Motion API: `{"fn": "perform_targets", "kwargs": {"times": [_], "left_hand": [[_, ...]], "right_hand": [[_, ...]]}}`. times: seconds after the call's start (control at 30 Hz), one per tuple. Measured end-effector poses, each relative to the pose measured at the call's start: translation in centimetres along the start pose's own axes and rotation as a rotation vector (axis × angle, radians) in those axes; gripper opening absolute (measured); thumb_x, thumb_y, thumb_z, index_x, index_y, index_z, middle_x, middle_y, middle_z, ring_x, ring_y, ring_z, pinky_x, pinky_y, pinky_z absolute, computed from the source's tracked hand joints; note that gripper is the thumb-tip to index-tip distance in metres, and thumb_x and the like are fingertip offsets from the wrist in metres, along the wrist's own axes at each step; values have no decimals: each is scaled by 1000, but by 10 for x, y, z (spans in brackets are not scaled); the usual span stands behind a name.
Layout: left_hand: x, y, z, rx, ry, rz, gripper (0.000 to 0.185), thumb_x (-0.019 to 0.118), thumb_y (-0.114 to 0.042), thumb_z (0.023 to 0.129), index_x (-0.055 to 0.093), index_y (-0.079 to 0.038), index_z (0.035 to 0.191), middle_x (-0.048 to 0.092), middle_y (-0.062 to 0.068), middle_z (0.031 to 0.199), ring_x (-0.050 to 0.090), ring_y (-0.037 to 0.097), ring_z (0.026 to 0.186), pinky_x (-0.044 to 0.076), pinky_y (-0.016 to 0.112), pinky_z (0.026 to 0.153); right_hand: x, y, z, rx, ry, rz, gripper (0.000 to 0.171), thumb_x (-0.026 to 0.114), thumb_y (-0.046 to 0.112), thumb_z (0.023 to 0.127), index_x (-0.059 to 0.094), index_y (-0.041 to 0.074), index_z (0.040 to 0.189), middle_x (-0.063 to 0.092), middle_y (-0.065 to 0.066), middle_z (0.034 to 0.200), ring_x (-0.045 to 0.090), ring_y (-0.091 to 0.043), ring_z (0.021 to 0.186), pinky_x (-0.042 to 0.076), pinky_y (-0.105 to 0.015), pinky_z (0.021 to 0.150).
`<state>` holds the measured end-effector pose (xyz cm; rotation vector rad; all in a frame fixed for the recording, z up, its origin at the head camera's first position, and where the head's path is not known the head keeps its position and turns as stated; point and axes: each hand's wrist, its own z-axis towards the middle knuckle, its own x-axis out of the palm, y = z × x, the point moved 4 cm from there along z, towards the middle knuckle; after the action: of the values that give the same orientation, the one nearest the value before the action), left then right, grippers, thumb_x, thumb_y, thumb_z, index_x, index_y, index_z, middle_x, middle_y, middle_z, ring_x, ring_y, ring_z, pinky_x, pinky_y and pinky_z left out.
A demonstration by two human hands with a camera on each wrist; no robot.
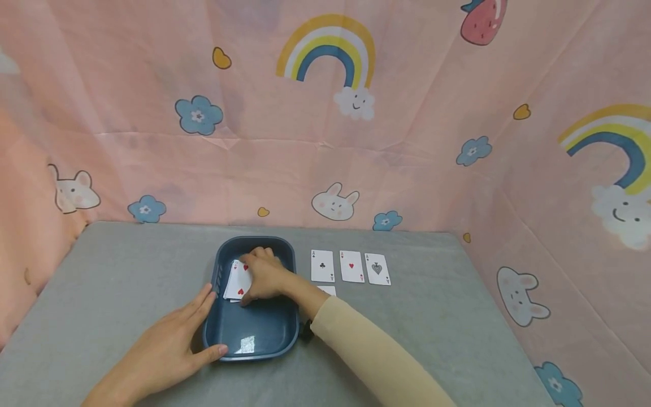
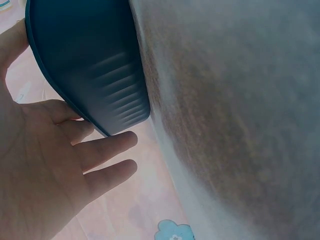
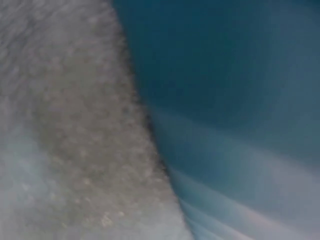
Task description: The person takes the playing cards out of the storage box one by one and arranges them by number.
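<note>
A dark blue plastic tray (image 1: 264, 323) sits on the grey table, near the middle. Inside its far half lies a small stack of playing cards (image 1: 237, 281) with red pips showing. My right hand (image 1: 265, 277) reaches into the tray and curls over the stack, fingers on its far edge and thumb on its near edge. My left hand (image 1: 170, 342) lies flat against the tray's left outer wall, fingers straight and thumb at the front rim. The left wrist view shows that palm (image 2: 45, 165) beside the tray's ribbed wall (image 2: 90, 60). The right wrist view shows only the blurred tray wall (image 3: 235, 100).
Right of the tray, three aces lie face up in a row: clubs (image 1: 322, 265), hearts (image 1: 351, 266), spades (image 1: 377, 269). Another card (image 1: 328, 290) peeks out beside my right forearm. Pink cartoon cloth walls stand close at the back and both sides.
</note>
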<state>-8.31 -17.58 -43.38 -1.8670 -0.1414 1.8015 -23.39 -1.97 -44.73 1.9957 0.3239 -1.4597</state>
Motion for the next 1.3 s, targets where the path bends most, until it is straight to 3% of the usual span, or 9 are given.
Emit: {"fn": "perform_targets", "kwargs": {"times": [0.6, 1.3], "left_hand": [[2, 1, -1, -17, 11, 0, 108, 68, -75, 87, 42, 0, 159, 34, 18, 167, 54, 46, 136, 49, 65, 102], [3, -2, 2, -47, 40, 21, 111, 69, -77, 84, 42, 2, 158, 34, 21, 166, 53, 50, 136, 48, 68, 102]], "right_hand": [[-31, 0, -20, -137, -55, 118, 91, 89, 38, 76, 52, 13, 155, 55, -8, 147, 45, -19, 123, 42, -29, 95], [-52, -27, -64, -142, -55, 279, 88, 86, 28, 79, 48, 11, 157, 46, -10, 149, 36, -26, 137, 45, -43, 108]]}}
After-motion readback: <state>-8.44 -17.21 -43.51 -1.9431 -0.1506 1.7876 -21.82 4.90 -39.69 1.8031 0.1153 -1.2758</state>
